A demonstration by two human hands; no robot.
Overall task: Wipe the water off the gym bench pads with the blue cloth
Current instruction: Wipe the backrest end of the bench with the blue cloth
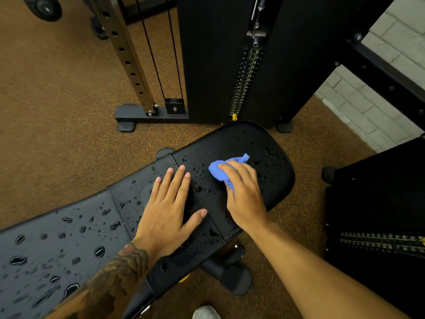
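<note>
Right hand (246,199) grips blue cloth (218,172) mid pad (253,139), left hand (167,215) flat

The left hand (167,212) and right hand (245,194) have short, neatly trimmed nails, both forearms are bare, the left forearm (115,272) wears a dense dark tattoo (scalloped, scale-like shading ending at the wrist), and a pale grey shoe toe (205,313) shows.
</note>
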